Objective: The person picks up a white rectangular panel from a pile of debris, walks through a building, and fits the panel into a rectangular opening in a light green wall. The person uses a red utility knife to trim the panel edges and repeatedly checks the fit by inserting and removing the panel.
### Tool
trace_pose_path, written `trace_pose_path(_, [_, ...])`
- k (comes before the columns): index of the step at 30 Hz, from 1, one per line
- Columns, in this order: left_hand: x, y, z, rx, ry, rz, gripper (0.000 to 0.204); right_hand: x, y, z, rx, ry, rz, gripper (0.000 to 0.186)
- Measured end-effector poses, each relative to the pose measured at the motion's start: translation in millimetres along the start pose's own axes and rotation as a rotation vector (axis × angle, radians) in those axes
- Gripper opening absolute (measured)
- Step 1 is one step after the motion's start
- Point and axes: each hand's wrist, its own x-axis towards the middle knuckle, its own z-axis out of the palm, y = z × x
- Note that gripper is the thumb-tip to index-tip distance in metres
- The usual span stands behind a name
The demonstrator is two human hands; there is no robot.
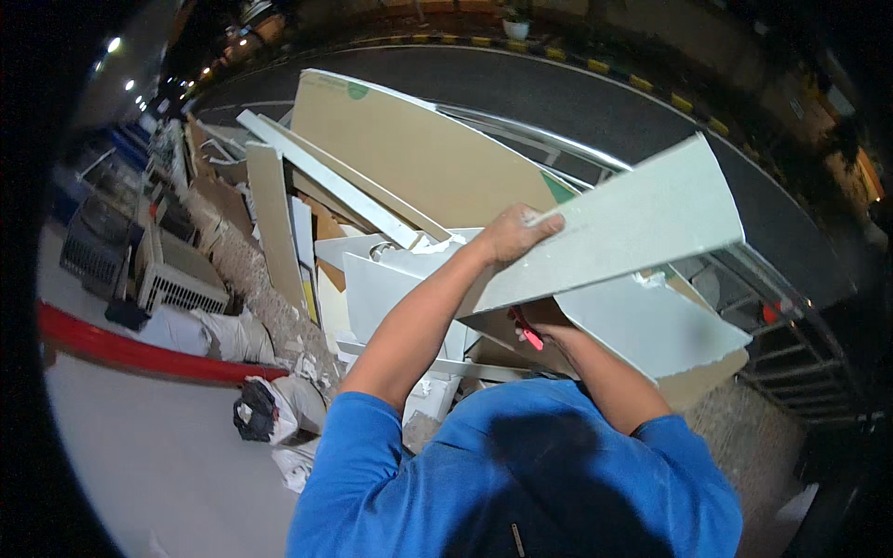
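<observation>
My left hand [510, 236] is closed on the left end of a long pale gypsum board piece [633, 219], thumb on its upper face. The piece is tilted and reaches out to the right, above the other scraps. Below its near edge, my right hand [558, 337] is closed around a small red-handled tool [532, 338]. The tool's working end is out of sight, so its kind does not show. Close to my right forearm lies another white board piece [660, 321] with a ragged edge.
A large brown-faced board [400, 149] and several white strips [326, 177] are heaped ahead. Behind them runs a metal rail [530, 126], then a road [595, 112] with a striped kerb. To the left are white sacks [237, 335], a red bar [149, 358] and a grilled unit [181, 274].
</observation>
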Motion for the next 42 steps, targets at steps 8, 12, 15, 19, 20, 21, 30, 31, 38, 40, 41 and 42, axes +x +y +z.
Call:
trace_pose_path(8, [50.6,-1.0,4.1,-0.054,0.211,-0.069,0.085,50.2,2.6,-5.9,-0.111,0.041,-0.098,0.024])
trace_pose_path(12, [75.6,-12.5,-0.9,-0.032,0.216,-0.088,0.091,43.5,-31.9,3.3,0.023,0.239,-0.336,0.02])
trace_pose_path(15, [86.0,-14.2,0.4,-0.041,0.149,-0.162,0.084,64.4,-31.4,6.2,0.028,0.106,-0.126,0.016])
trace_pose_path(19, [96.6,-15.4,1.4,-0.011,0.197,-0.164,0.08,102.4,-21.2,4.4,-0.121,0.224,-0.136,0.019])
trace_pose_path(20, [98.3,-17.3,0.3,-0.003,0.2,-0.186,0.08,105.1,-22.9,4.2,-0.06,0.259,-0.186,0.024])
trace_pose_path(21, [99.6,-20.0,-1.4,0.006,0.191,-0.195,0.08,103.6,-26.7,5.0,-0.26,0.207,-0.191,0.029])
trace_pose_path(30, [123.9,-50.4,-25.9,0.132,0.324,-0.133,0.087,34.6,-79.0,37.1,-0.166,0.226,-0.244,0.012])
trace_pose_path(31, [130.1,-55.1,-31.9,0.181,0.359,-0.146,0.086,36.3,-78.0,35.4,-0.152,0.223,-0.257,0.011])
trace_pose_path(38, [158.5,-12.7,-124.3,0.447,0.633,0.185,0.082,82.0,-4.6,49.1,-0.73,0.067,-0.529,0.031])
trace_pose_path(40, [152.5,17.0,-146.0,0.569,0.699,0.239,0.08,89.2,-12.0,32.4,-0.668,0.268,-0.54,0.037])
trace_pose_path(41, [145.9,25.7,-155.2,0.517,0.655,0.105,0.081,88.8,-24.2,15.5,-0.515,0.292,-0.397,0.038])
trace_pose_path(42, [138.0,28.2,-164.3,0.523,0.682,0.075,0.082,85.9,-37.4,-5.2,-0.376,0.316,-0.259,0.039])
